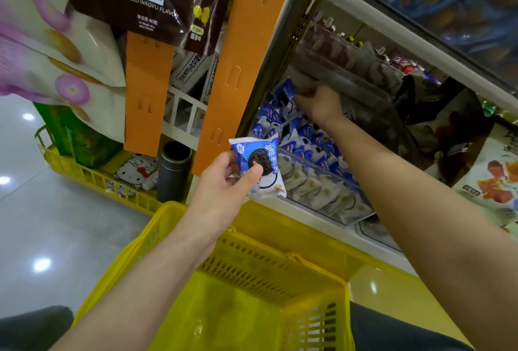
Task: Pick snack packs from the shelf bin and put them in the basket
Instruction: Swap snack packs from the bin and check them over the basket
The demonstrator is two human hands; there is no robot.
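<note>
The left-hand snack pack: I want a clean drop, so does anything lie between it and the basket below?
In the head view, only the left hand and wrist holding the snack pack lie between it and the yellow basket.

— What's the floor (42, 224) like?
— Pale, glossy tile, with round ceiling lights reflected in it as bright spots (42, 264).
— And the furniture?
— A shelf unit (280, 51) with a perforated metal upright, orange strips (241, 65) hanging beside it, and a white rack (182, 115) behind them.
— Anything low down?
— A yellow tray (84, 174) at floor level.
</note>
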